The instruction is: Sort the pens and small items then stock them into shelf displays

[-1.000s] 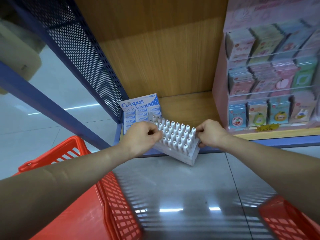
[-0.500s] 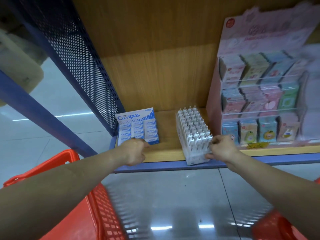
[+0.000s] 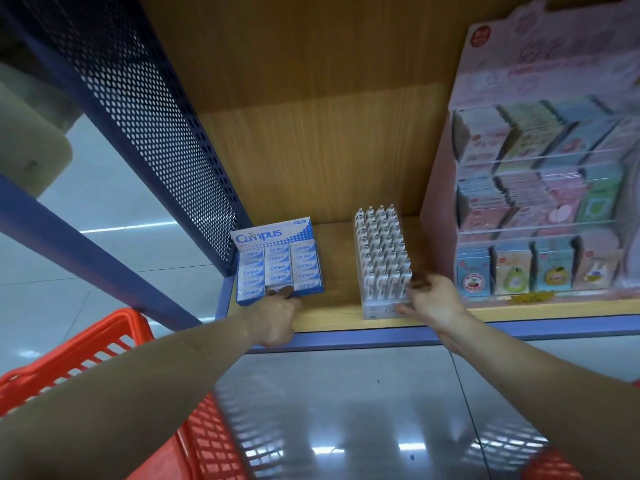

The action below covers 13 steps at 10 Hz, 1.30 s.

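A white display box of pens [image 3: 381, 258] stands on the wooden shelf [image 3: 339, 306], several rows of silver-tipped pens upright in it. My right hand [image 3: 433, 299] grips its front right corner. A blue and white Campus box of erasers [image 3: 278, 261] sits to the left on the same shelf. My left hand [image 3: 277, 317] rests at that box's front edge, fingers touching it; whether it grips the box is not visible.
A pink tiered display of small notepads [image 3: 540, 220] fills the shelf's right side. A blue perforated metal panel [image 3: 145, 109] closes the left end. A red basket [image 3: 114, 393] sits below left, another red basket [image 3: 554, 462] at lower right, over a glossy floor.
The pen box went from both hands at the shelf edge onto the shelf, then slid further back. My left hand let go and moved left to the Campus box.
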Each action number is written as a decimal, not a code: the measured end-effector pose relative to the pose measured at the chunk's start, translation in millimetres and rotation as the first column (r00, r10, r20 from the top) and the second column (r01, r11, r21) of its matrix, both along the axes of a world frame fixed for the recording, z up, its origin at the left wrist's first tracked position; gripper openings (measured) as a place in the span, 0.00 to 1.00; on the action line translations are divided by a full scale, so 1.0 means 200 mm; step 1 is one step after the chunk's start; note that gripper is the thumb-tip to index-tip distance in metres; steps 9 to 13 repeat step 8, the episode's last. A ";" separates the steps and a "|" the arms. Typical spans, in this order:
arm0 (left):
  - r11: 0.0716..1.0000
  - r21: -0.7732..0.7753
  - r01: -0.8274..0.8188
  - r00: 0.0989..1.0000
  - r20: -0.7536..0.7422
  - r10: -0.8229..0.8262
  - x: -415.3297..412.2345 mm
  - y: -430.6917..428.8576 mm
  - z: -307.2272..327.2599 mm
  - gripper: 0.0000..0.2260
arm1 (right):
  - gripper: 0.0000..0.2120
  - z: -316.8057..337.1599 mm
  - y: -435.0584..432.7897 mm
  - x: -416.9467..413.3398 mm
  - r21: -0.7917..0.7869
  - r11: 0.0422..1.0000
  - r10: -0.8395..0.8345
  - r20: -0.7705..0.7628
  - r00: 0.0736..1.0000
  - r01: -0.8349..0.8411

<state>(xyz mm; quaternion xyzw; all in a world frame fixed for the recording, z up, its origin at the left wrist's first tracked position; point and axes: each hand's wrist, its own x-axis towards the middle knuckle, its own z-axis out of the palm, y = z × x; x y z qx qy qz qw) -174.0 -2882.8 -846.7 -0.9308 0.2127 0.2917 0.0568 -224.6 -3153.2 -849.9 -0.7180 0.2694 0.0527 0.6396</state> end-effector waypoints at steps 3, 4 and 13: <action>0.991 -0.093 -0.098 0.994 -0.061 0.093 -0.04 0.04 0.00 0.31 | 0.14 0.00 -0.01 -0.01 0.078 0.996 -0.034 -0.025 0.999 0.036; 0.994 -0.055 -0.093 0.994 -0.062 0.090 -0.06 0.03 0.02 0.31 | 0.12 0.03 -0.01 -0.01 0.109 0.994 -0.013 -0.046 0.999 0.018; 0.961 -0.274 -0.049 0.989 0.119 0.084 -0.10 -0.03 0.27 0.27 | 0.25 0.28 -0.13 -0.05 -0.137 0.948 0.261 -0.192 0.946 -0.289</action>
